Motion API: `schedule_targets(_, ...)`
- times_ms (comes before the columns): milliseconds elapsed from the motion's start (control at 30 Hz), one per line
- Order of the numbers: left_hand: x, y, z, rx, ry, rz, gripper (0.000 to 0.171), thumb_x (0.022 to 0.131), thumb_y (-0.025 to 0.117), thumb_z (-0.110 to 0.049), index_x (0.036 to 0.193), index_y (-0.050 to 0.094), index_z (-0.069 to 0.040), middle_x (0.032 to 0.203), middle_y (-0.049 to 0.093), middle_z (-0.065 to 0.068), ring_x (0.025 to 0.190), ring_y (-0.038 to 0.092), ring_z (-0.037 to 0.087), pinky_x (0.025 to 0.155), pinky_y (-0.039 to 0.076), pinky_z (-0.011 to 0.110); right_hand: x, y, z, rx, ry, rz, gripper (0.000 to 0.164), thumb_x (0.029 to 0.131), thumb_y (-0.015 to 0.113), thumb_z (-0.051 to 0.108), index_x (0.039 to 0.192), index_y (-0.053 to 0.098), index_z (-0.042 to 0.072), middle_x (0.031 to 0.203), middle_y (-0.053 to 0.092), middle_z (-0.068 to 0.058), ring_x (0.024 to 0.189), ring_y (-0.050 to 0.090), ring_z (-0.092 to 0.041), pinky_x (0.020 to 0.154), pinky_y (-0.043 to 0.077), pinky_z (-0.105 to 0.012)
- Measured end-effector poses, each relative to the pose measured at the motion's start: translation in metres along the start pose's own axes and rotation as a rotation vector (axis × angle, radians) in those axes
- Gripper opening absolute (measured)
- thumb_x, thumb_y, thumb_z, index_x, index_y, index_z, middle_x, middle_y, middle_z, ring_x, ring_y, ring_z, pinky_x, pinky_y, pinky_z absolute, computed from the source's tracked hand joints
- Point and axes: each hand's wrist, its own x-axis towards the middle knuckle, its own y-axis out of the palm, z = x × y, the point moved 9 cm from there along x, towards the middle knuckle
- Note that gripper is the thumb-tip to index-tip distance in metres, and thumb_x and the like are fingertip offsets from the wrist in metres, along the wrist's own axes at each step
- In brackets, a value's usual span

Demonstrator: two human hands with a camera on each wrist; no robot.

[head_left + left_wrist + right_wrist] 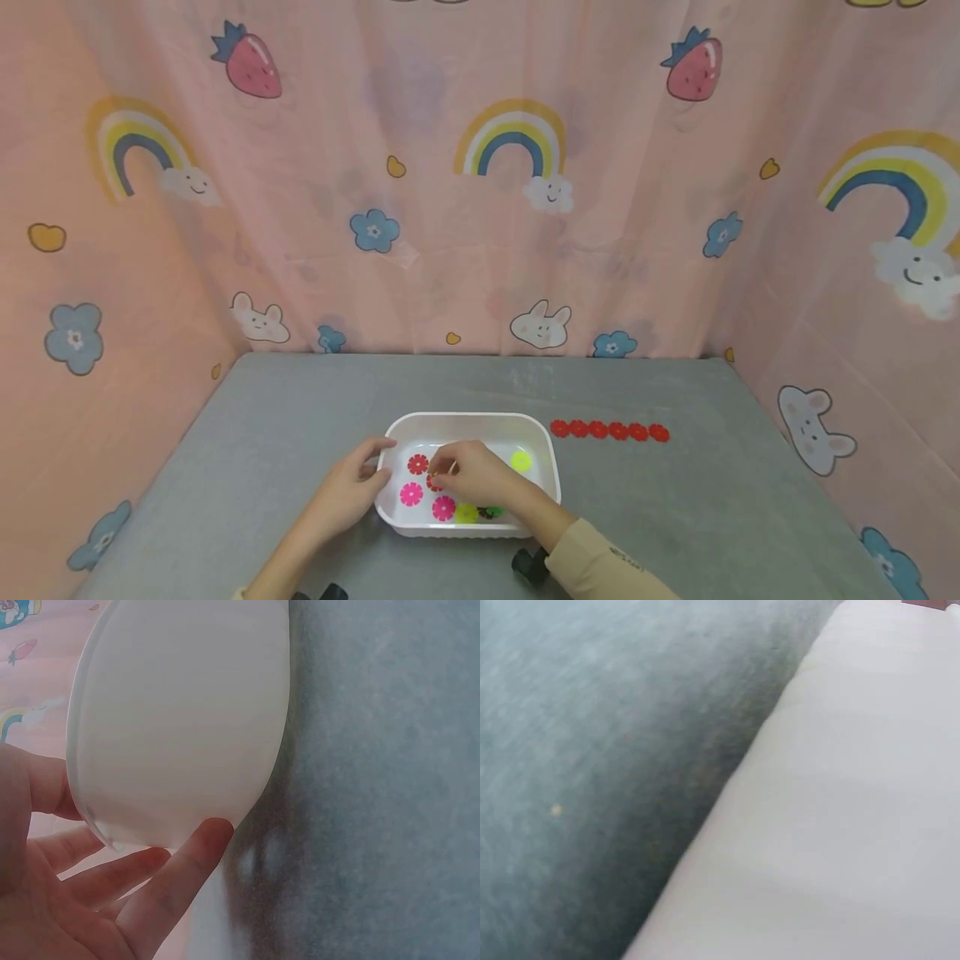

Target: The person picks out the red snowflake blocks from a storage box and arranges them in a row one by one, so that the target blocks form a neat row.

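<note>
A white plastic tray (465, 531) stands on the grey table with several notched, flower-shaped plastic discs inside. My left hand (348, 490) holds the tray's left end. In the left wrist view, one finger reaches behind the rim and other fingertips rest against the outer wall (180, 712). Over the middle of the tray, my right hand (476, 475) has its fingers bent down and pinches a red disc (432, 483), mostly hidden by the fingertips. Close by lie another red disc (417, 464) and two pink discs, one (411, 494) farther left. The right wrist view shows only the tray's side (817, 810) and tabletop.
A row of several red discs (607, 430) lies on the table right of the tray. Yellow discs (521, 461) and a green disc (491, 512) are in the tray's right part. Black devices (529, 567) show near the wrists. A pink patterned curtain (450, 275) surrounds the table.
</note>
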Motion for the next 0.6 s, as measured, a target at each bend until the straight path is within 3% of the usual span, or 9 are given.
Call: schedule_targets(600, -0.0014, -0.0026, -0.003, -0.007, 0.026, -0.014, 0.037, 0.096, 0.064, -0.01, 0.133, 0.062, -0.011, 0.138, 0.059, 0.023, 0.115, 0.065, 0.044, 0.09, 0.056, 0.056, 0.0065, 0.0012, -0.0055, -0.074, 0.013, -0.043, 0.021, 0.087, 0.077, 0.01, 0.107, 0.073, 0.009, 0.089, 0.062, 0.005, 0.081, 0.055, -0.011, 0.074, 0.051, -0.025)
